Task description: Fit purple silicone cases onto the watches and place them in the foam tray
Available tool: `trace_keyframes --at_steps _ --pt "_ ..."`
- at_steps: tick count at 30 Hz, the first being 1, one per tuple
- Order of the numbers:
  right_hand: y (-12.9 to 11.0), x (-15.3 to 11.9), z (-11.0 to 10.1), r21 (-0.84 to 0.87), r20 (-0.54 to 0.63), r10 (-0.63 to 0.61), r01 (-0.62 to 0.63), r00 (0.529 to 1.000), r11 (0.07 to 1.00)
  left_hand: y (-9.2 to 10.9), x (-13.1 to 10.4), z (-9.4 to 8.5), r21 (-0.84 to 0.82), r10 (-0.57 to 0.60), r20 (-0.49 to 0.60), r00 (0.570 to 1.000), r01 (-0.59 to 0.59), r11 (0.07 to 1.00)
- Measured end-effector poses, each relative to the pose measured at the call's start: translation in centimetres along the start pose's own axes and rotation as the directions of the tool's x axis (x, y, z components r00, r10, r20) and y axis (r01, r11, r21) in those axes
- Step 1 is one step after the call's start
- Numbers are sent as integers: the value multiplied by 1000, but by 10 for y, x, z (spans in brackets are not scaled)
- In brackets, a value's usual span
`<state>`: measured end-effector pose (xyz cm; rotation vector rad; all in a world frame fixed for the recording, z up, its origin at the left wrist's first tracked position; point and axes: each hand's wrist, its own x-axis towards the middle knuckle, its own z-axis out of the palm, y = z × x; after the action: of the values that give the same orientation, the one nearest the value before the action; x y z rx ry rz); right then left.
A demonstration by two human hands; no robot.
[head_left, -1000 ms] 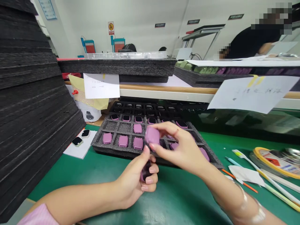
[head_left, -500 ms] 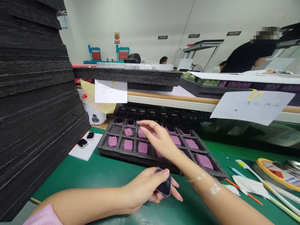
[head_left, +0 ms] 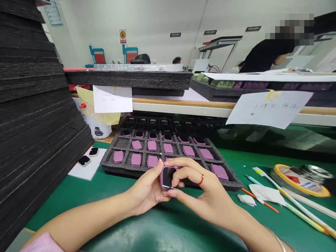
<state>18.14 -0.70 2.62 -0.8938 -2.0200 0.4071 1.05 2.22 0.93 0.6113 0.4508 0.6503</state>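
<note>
A purple watch case with a dark glass face (head_left: pixel 168 177) is held between both hands, in front of the foam tray. My left hand (head_left: pixel 147 190) grips it from the left and below. The fingers and thumb of my right hand (head_left: pixel 201 189) close on its right side and edges; a red ring is on one finger. Behind them lies the black foam tray (head_left: pixel 123 142) with purple watch cases in its compartments. The back row shows dark faces, and the nearer rows show purple backs, such as one purple case (head_left: pixel 219 172) at the front right corner.
Black foam sheets (head_left: pixel 34 105) are stacked high at left. Two pale watch cases lie on a white pad (head_left: pixel 88 172). A tape roll (head_left: pixel 300 182), brushes, tissue (head_left: pixel 266 193) and an orange stick are at right. A shelf edge (head_left: pixel 173 106) crosses behind; a person (head_left: pixel 267 52) leans beyond it.
My right hand has come back from over the tray to the watch case. My left hand has moved slightly left and up with it, and the case is now more upright. The view has shifted.
</note>
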Motion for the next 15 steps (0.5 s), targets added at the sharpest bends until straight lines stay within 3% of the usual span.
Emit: trace_keyframes --at_steps 3,6,9,12,15 --pt "-3 4 -1 104 -190 61 -42 980 994 -1 -2 -1 -29 7 38 999 -6 1000" --pt "-7 4 -6 260 -419 155 -45 895 964 -1 -5 1 -34 -19 83 996 22 999" --pt "-12 -1 -11 383 -518 229 -16 825 924 -1 -7 3 -40 -33 136 990 39 998" --pt "-16 -5 -15 338 -564 204 -1 800 941 -2 -8 3 -45 -36 160 986 44 998" --pt "-17 -11 -21 173 -597 45 73 801 982 -4 -9 2 -35 -38 176 984 44 998"
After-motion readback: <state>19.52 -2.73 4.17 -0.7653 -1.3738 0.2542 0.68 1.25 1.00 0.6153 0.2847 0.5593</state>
